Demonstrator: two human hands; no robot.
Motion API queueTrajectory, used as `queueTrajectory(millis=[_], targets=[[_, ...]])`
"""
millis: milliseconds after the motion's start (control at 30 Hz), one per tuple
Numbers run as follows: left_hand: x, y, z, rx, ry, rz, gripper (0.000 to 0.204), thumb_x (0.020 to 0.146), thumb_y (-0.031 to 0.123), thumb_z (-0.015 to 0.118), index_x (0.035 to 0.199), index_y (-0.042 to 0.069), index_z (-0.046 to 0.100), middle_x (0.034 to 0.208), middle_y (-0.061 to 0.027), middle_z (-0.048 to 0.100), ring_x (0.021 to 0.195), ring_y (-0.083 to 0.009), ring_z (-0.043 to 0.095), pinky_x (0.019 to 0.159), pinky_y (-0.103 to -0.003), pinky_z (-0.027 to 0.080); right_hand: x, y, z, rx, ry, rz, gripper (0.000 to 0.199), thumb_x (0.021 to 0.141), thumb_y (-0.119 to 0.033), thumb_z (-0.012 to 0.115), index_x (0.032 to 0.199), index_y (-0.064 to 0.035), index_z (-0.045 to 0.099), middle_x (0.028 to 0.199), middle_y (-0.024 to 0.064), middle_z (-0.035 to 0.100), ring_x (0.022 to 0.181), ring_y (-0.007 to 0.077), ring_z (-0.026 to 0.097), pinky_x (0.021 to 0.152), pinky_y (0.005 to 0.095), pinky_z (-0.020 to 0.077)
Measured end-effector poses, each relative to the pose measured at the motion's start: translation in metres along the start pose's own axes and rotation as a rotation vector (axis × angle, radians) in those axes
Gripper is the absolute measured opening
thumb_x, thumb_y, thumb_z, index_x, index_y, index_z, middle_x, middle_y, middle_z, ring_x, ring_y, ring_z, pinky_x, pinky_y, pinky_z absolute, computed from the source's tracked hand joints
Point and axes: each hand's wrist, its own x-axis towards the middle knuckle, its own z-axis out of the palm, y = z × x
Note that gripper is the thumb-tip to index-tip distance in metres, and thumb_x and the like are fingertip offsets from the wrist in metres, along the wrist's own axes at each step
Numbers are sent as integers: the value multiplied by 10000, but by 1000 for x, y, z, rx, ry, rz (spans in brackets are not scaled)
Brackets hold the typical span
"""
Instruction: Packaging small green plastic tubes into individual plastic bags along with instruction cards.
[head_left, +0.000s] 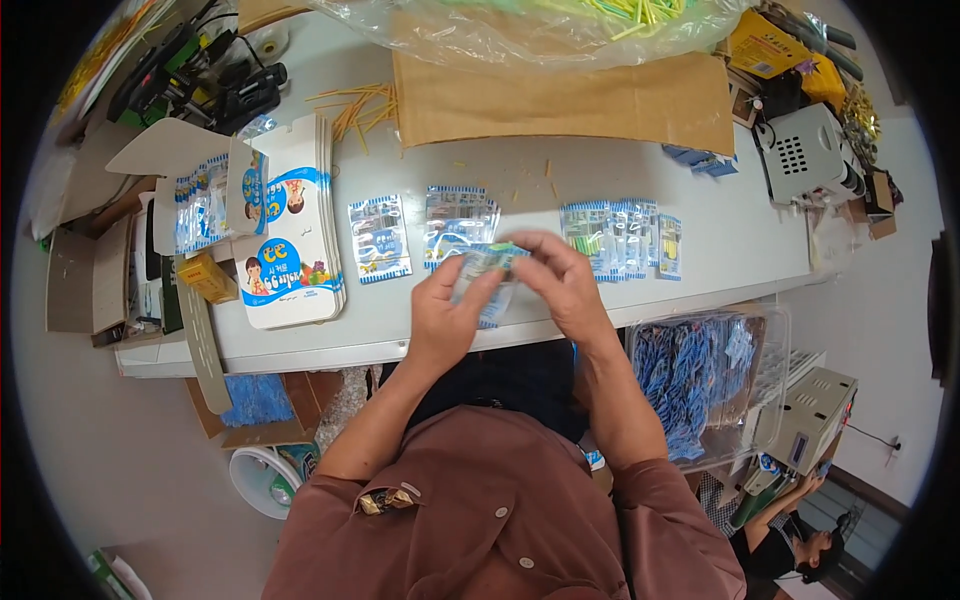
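The clearest way across the white table (pixel 700 180) lay in the bare strip between the row of small blue-and-white packets (pixel 380 238) and the brown paper sheet (pixel 560 100), though scattered yellow sticks (pixel 360 108) littered its left end. To the left, a stack of printed cards (pixel 295 240) blocked passage. On the right, bare tabletop ran to the white machine (pixel 805 150). A clear bag (pixel 520 25) crowded the far edge.

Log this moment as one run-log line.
left hand: holds small clear packet | right hand: pinches same packet | beneath: grey table | nearby: printed card stack
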Motion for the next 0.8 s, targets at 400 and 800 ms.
queueTrajectory(millis=[400, 800], targets=[[58, 24, -27, 1318, 202, 9, 418, 784, 331, 793, 942, -35, 669, 865, -221, 679, 758, -360, 673, 648, -452, 513, 30, -16, -74, -1416, 220, -134, 315, 909, -287, 675, 971, 20, 645, 678, 131, 639, 652, 203, 653, 597, 321, 503], [51, 9, -36, 1134, 320, 322, 146, 811, 214, 758, 804, 74, 716, 778, -90, 636, 649, -297, 636, 576, -412, 492, 58, -177, -57, -1223, 475, -1033, 115, 871, -15, 696, 985, -3, 686, 844, 77, 641, 669, 134, 567, 611, 239, 464]])
